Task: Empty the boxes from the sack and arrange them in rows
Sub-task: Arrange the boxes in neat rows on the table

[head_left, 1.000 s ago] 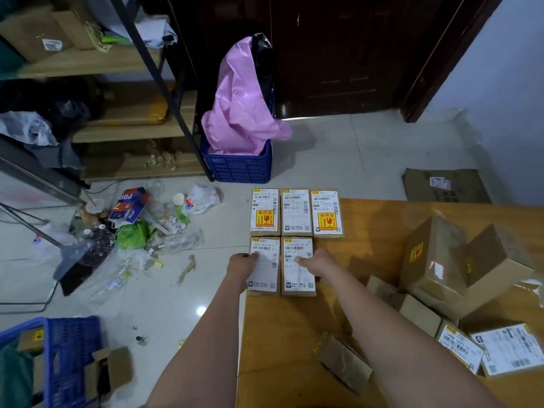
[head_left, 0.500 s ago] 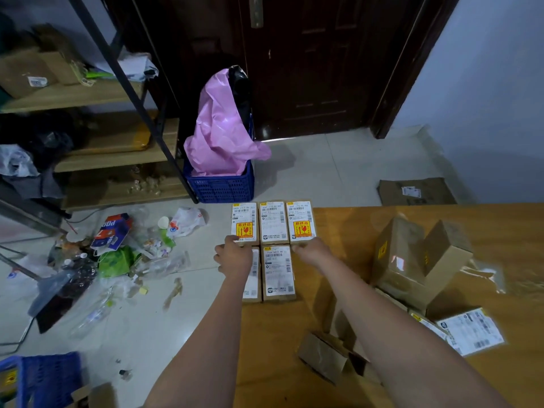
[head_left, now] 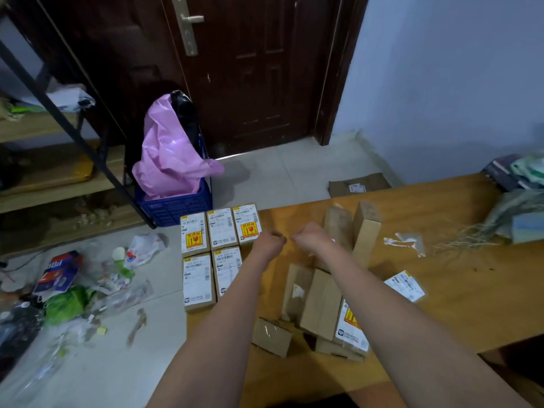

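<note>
The room is dim, with bluish light. A bright strip reflects on the floor [head_left: 265,172] under the door [head_left: 250,69]. Wide-angle bending curves the edges; details look soft.

Left hand [head_left: 269,242] and right hand [head_left: 312,240]: motion-blurred, fingers curled away from camera, can't tell whether either holds anything. Left forearm covers the right part of the near-row second box [head_left: 226,269]. Right forearm hides part of the loose box pile [head_left: 321,304], including most of the yellow-stickered label. Label print on the arranged boxes [head_left: 220,228] too small to read. Sack [head_left: 518,213] at the far right cut by the frame edge. Shelf rack [head_left: 44,128] cut at the left edge. Floor litter [head_left: 67,298] blurred, items indistinct.
</note>
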Demonstrator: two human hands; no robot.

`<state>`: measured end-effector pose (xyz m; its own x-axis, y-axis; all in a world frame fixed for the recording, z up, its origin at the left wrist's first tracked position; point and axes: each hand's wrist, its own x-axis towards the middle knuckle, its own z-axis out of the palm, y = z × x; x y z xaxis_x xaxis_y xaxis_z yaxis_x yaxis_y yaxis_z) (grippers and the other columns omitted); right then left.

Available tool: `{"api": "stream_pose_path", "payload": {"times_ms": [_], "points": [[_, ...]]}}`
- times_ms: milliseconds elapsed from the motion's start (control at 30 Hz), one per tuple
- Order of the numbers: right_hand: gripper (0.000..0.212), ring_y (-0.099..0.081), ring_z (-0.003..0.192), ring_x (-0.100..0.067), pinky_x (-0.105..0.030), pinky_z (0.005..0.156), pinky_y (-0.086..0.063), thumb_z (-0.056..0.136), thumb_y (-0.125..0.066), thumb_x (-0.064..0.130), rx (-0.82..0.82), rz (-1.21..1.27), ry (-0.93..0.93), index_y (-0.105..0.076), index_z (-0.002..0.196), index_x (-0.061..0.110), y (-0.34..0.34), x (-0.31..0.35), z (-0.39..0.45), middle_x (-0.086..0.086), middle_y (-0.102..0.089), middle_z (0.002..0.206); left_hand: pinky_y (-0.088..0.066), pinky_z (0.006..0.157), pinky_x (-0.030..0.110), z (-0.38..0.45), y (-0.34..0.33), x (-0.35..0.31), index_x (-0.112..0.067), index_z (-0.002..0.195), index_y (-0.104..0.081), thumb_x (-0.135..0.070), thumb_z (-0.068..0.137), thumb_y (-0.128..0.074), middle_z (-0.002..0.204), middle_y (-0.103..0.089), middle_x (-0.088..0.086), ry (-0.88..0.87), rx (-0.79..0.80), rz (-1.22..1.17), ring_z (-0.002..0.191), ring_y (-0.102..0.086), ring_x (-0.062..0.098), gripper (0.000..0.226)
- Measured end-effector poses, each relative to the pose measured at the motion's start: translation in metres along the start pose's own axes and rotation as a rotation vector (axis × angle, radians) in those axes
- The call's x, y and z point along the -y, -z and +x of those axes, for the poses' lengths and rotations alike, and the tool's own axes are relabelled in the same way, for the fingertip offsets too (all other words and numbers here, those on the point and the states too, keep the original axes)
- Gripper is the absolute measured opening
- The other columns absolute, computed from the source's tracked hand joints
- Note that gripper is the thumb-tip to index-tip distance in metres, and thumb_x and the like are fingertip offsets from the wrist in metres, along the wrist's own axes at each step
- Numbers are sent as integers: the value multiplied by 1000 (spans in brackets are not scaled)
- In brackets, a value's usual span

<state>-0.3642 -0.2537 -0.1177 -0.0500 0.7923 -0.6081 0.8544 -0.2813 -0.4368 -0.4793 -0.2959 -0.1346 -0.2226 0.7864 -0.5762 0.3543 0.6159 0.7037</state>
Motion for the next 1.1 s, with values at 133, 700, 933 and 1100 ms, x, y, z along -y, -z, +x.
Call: {"api": "stream_pose_path", "payload": {"times_ms": [133, 700, 933, 1100], "points": [[22, -67, 68, -33, -44, 68, -60, 92, -55, 16, 137, 45, -92, -63, 103, -2, 5, -15, -10, -23, -68, 95, -44, 77, 34, -13, -18, -5, -10, 130, -55, -32, 97, -53, 121, -57, 7, 114, 213, 229, 102, -56, 24, 40], [47, -49, 130, -37, -47, 108, -43, 105, -42, 22, 724, -305, -263, -37, 150, 11, -54, -1, -44, -16, -33, 155, -47, 103, 51, -50, 9, 87, -11, 143, -45, -35, 90, -66, 153, -36, 21, 689, 394, 156, 126, -50, 44, 63], [50, -37, 135, -52, -65, 93, -47, 103, -44, 29, 831, -63, -409, -35, 151, 19, -73, -7, -47, -28, -28, 152, -57, 89, 48, -66, 10, 88, -8, 133, -32, -27, 90, -67, 139, -38, 28, 829, 414, -134, 106, -60, 47, 59], [68, -52, 123, -44, -56, 101, -47, 90, -49, 64, 831, 36, -268, -48, 141, 19, -48, 1, -52, -15, -38, 145, -62, 66, 38, -68, 31, 69, -7, 116, -49, -34, 95, -60, 109, -59, 24, 804, 368, -255, 84, -66, 38, 36]]}}
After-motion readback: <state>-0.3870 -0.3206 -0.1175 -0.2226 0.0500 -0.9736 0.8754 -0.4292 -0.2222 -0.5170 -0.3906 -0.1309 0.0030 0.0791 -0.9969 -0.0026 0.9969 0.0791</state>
